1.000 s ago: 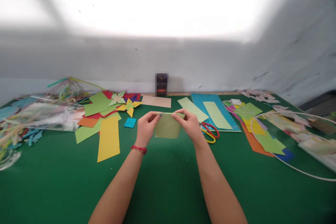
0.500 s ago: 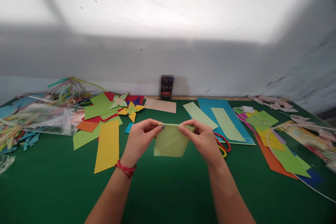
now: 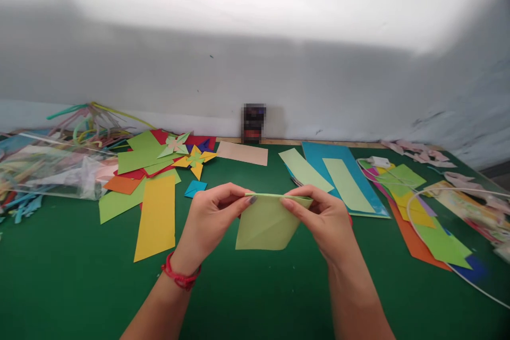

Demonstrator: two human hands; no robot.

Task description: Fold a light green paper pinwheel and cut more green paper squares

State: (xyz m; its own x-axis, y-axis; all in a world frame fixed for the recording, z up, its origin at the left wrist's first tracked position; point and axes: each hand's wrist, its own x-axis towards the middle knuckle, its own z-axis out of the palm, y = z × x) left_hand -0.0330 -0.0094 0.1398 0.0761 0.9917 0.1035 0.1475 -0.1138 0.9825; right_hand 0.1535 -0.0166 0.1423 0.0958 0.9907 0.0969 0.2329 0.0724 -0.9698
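A folded sheet of light green paper (image 3: 265,226) hangs between my two hands above the green table (image 3: 255,297). My left hand (image 3: 217,218) pinches its upper left edge between thumb and fingers. At the upper right edge, my right hand (image 3: 321,215) grips it the same way, with the thumb in front. The top edge shows a fold, and a faint slanting crease crosses the front. Just behind my left hand lies a small blue folded paper (image 3: 195,189). The scissors behind my right hand are almost wholly hidden.
At left are a yellow sheet (image 3: 156,218), a yellow paper star (image 3: 196,161), a pale green star (image 3: 174,144) and a plastic bag (image 3: 59,170). Light green strips (image 3: 346,183) lie on a blue folder (image 3: 366,191). A white cable (image 3: 412,218) crosses colored sheets at right.
Both hands and the paper sit slightly lower in view, with my right hand a little further right. The scissors' handles have become mostly covered. The camera has tilted slightly.
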